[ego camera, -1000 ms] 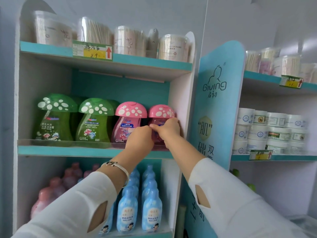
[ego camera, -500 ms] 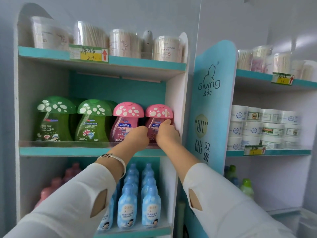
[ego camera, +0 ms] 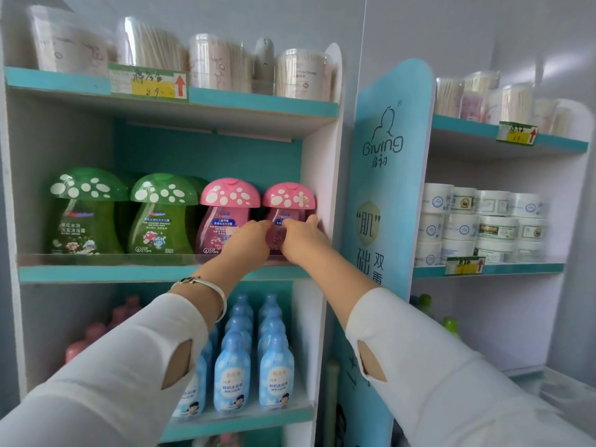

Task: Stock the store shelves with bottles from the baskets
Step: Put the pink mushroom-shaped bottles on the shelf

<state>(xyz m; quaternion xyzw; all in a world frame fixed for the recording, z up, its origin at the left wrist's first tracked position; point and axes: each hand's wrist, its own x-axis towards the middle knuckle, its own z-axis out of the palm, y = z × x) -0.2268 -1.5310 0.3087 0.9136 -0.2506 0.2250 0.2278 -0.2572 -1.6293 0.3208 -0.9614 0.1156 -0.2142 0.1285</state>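
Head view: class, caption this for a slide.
Left hand and right hand hold the rightmost pink bottle on the middle shelf, beside another pink bottle and two green bottles.

Two green mushroom-capped bottles (ego camera: 85, 214) (ego camera: 163, 217) are standing in front at middle left of the frame; any behind them are not countable. Two pink mushroom-capped bottles (ego camera: 225, 217) (ego camera: 288, 198) are standing at centre. Three blue bottles (ego camera: 232, 379) (ego camera: 277, 379) (ego camera: 190, 395) are fronting the lower centre, with uncounted rows behind. Four swab tubs (ego camera: 69, 43) (ego camera: 151, 43) (ego camera: 216, 62) (ego camera: 303, 75) and one white dispenser (ego camera: 264, 66) are sitting at upper left. Three price tags (ego camera: 148, 82) (ego camera: 517, 133) (ego camera: 464, 265) are showing: upper left, upper right, middle right. Two hands are showing at centre: the left hand (ego camera: 254, 238) and the right hand (ego camera: 301, 237). One bracelet (ego camera: 206, 285) is circling the left wrist.
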